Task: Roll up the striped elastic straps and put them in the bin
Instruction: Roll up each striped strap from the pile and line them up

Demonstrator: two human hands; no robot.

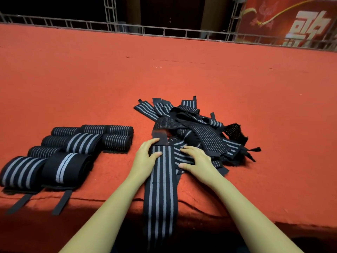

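**Both hands flattening one strap at the counter's edge**

The red felt-covered counter (164,79) is filling most of the view, and its far side is ending at a metal railing (164,31). Everything behind the railing is lying in darkness. A red banner (291,21) is leaning at the far right, with its white lettering cut off by the frame.

A tangled pile of loose straps (197,128) is sitting just right of centre. The straps are overlapping so much that I cannot count them.

To the left, well apart from the pile, several rolled straps (63,152) are lying side by side in rows. Black tabs are trailing from the two nearest rolls over the counter's front edge.

One flat strap (160,189) is running from the pile's near side toward the person and is hanging over the front edge. Its lower end is fading into shadow, so I cannot make out where it stops.

The left hand (145,157) is resting on the strap's left edge with its fingers released and stretched out, the tips touching a dark velcro patch (160,136) at the strap's far end. The right hand (197,159) is pressing down with its fingers spread and released, where the strap's right edge is meeting the pile. What lies under its palm is hidden.
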